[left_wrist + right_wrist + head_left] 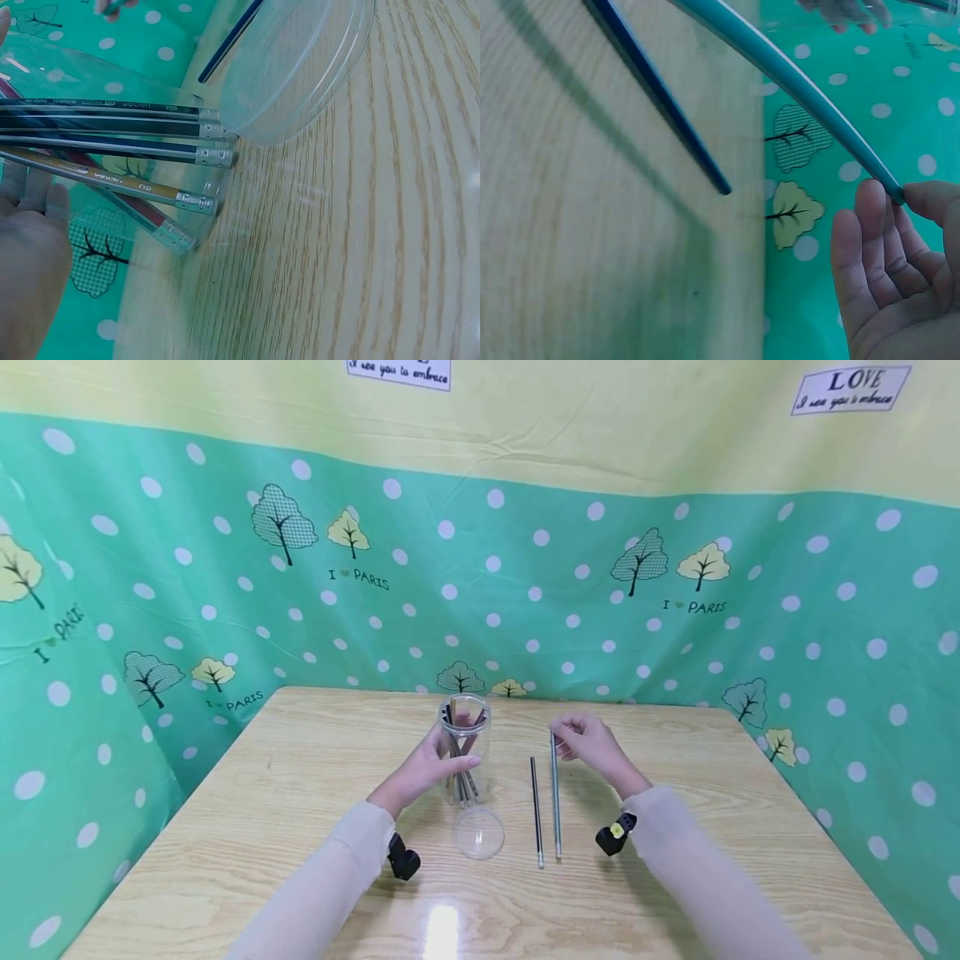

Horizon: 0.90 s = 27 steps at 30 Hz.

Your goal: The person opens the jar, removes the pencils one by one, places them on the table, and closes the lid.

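Right hand [588, 747] pinches one teal pencil [556, 793] over tabletop [315, 768]; long axis near-to-far, eraser end [558, 855] nearest. Left hand [429, 766] grips one jar [483, 747], five pencils [150, 126] visible inside. One dark pencil [536, 810] beside the teal.

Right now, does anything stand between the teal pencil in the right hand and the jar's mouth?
Nothing visible blocks the teal pencil: the jar is uncapped, and the dark pencil between them lies flat on the table.

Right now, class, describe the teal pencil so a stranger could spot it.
On the wooden table, find the clear jar in the left hand. To its right, just past a dark pencil, is the teal pencil. Unlike that neighbour, it is pinched at one end by the right hand.
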### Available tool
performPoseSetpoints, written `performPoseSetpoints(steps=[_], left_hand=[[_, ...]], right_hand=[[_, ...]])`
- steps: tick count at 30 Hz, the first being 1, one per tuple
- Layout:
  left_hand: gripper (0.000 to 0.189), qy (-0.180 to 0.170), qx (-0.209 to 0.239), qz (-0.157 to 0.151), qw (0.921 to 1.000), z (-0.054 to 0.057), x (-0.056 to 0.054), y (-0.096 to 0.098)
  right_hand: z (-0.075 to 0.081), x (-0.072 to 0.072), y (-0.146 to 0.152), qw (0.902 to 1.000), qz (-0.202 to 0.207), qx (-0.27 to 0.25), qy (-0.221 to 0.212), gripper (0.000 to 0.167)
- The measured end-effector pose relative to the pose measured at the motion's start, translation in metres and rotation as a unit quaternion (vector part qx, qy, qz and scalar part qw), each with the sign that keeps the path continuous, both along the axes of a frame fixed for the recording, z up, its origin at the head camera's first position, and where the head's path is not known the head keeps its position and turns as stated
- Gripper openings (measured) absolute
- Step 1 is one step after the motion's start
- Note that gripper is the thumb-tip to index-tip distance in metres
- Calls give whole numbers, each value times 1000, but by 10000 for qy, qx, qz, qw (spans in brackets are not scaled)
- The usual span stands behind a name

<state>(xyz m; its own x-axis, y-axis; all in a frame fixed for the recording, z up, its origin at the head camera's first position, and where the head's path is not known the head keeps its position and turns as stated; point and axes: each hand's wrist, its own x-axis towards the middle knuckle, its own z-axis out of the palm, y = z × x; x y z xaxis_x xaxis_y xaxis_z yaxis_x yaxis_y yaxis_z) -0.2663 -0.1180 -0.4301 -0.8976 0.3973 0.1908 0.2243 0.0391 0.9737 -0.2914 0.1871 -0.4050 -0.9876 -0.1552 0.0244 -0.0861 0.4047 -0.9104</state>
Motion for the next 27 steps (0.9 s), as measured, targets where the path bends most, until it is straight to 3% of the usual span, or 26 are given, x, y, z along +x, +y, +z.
performPoseSetpoints(steps=[15,27], left_hand=[[76,18,37,-17,10000,-2,-1,0],[77,64,-8,-9,10000,-2,-1,-1]], right_hand=[[-42,-12,2,9964,-142,-80,-830,33],[-53,-17,-3,9948,-144,-209,-984,28]])
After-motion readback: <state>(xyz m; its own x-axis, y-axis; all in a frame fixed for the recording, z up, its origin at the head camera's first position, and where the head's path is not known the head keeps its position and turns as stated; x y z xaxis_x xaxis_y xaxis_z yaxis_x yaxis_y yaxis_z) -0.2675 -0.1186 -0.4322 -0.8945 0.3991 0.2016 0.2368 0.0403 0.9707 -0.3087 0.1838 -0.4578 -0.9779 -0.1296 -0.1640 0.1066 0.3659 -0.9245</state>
